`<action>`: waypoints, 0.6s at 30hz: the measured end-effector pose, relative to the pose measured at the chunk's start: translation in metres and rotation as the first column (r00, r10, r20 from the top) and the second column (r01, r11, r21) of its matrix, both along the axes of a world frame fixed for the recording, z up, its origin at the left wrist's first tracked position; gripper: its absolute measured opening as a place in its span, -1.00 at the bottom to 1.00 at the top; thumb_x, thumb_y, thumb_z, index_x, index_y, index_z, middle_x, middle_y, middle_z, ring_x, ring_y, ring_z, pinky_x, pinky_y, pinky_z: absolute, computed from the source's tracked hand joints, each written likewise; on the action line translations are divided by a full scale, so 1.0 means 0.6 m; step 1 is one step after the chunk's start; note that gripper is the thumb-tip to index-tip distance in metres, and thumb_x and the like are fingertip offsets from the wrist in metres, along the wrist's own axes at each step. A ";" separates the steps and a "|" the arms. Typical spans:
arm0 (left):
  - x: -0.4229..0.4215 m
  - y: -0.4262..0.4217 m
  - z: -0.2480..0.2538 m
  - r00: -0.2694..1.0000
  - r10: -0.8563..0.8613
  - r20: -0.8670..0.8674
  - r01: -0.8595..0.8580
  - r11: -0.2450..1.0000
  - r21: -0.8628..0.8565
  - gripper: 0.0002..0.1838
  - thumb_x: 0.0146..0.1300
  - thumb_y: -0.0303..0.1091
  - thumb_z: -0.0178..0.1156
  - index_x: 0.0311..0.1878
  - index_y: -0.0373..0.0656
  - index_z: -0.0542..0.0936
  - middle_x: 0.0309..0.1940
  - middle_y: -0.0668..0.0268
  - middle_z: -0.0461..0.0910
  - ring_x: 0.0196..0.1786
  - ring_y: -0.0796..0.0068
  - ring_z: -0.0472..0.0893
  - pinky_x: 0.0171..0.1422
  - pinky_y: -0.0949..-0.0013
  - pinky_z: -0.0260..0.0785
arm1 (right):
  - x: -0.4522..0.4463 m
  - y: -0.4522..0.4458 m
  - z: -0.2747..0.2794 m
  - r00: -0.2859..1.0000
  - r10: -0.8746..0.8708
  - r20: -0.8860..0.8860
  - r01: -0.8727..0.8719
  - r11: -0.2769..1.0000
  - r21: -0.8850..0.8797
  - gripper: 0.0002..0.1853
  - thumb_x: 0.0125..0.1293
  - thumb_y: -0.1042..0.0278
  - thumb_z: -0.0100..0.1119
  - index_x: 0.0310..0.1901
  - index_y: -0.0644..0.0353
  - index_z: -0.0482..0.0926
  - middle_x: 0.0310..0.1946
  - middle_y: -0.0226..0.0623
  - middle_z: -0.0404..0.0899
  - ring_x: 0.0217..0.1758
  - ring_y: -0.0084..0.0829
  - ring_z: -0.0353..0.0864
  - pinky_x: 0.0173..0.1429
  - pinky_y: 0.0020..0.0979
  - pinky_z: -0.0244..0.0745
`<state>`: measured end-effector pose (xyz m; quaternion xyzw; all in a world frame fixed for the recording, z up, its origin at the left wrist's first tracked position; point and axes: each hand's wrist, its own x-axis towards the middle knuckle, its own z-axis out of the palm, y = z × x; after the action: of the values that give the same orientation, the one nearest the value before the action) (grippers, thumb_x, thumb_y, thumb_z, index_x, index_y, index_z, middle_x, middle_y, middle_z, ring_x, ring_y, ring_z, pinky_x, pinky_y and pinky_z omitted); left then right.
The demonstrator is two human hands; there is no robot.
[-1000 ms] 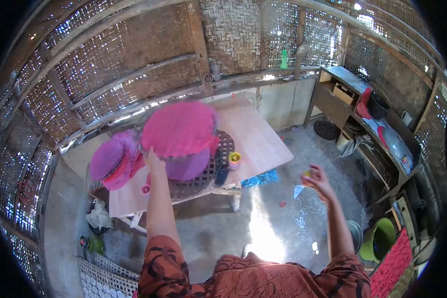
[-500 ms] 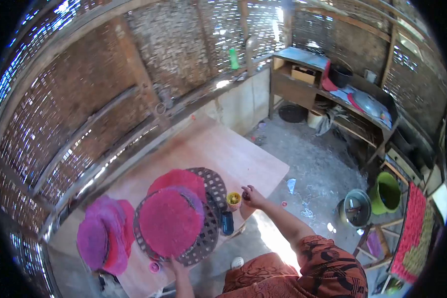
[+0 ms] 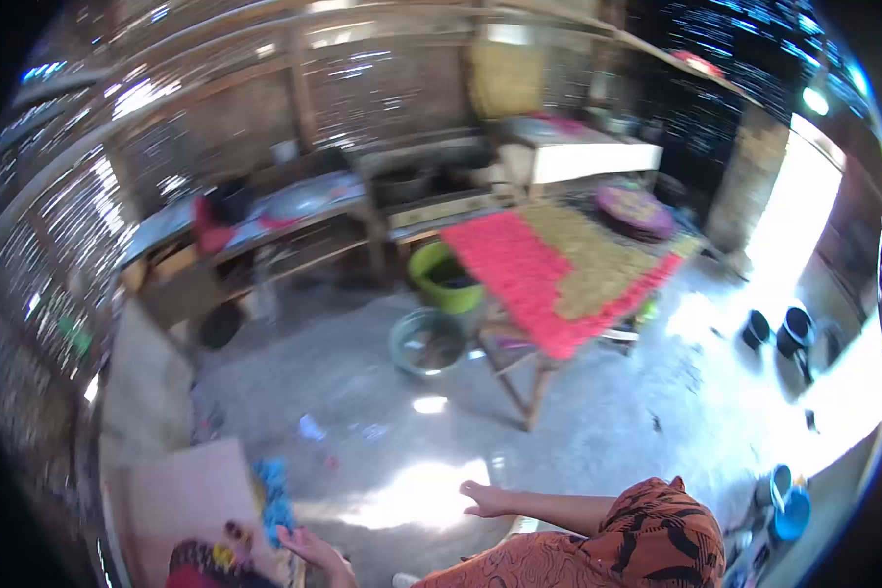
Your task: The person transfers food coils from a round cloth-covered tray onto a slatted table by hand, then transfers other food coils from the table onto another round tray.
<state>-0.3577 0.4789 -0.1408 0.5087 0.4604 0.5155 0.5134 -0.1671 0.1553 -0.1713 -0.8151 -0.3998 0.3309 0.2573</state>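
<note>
My left hand (image 3: 314, 551) is beside the right edge of the light wooden tabletop (image 3: 181, 490), its fingers apart and nothing in them. Over the floor farther right is my right hand (image 3: 485, 500), slightly blurred, with its fingers loosely spread and no object visible in it. At the bottom left, a yellow cup (image 3: 223, 557) stands on the tabletop near a dark red round piece (image 3: 191, 576), which the frame's lower edge cuts off. Blue material (image 3: 274, 500) lies along the tabletop's right side.
Ahead, a low stand holds a pink and olive sheet (image 3: 568, 274). Left of it sit a green tub (image 3: 446, 279) and a grey-green basin (image 3: 426, 343). A shelf unit (image 3: 294, 201) lines the back wall. At the right are dark buckets (image 3: 796, 328) and a blue basin (image 3: 792, 514).
The view has swung right, away from the tabletop. My left hand has left the pink disc on its round tray. My right hand has moved away from the yellow cup.
</note>
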 end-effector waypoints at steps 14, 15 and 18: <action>0.901 -0.634 0.241 0.327 -0.909 0.261 0.916 0.372 0.149 -0.56 0.43 -0.40 0.03 0.34 -0.11 0.28 0.31 0.18 0.34 0.18 0.36 0.47 0.27 0.33 0.30 | 0.276 -0.909 0.067 0.187 -0.976 0.113 0.972 0.201 0.123 -0.69 0.22 0.12 0.31 -0.07 0.07 0.67 -0.13 -0.11 0.66 -0.11 -0.14 0.67 0.03 -0.23 0.53; 0.949 -0.673 0.246 0.226 -0.942 0.249 0.958 0.262 0.121 -0.57 0.43 -0.40 0.04 0.33 -0.14 0.28 0.26 0.16 0.38 0.16 0.34 0.48 0.26 0.32 0.32 | 0.319 -0.946 0.060 0.172 -0.978 0.114 0.975 0.186 0.121 -0.69 0.22 0.12 0.31 -0.07 0.07 0.67 -0.13 -0.11 0.66 -0.11 -0.14 0.67 0.03 -0.23 0.53; 1.102 -0.788 0.268 0.091 -0.945 0.313 0.984 0.134 0.118 -0.57 0.44 -0.37 0.05 0.33 -0.15 0.29 0.22 0.20 0.44 0.13 0.42 0.51 0.21 0.35 0.37 | 0.470 -1.034 0.115 0.073 -0.995 0.066 0.961 0.088 0.264 -0.69 0.23 0.13 0.31 -0.07 0.11 0.67 -0.26 -0.17 0.69 -0.23 -0.32 0.67 -0.07 -0.32 0.54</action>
<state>0.3036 0.0062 0.0198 0.5631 -0.0446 0.0957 0.8196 0.1151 -0.4650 -0.1025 -0.8806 0.2013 -0.0553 0.4254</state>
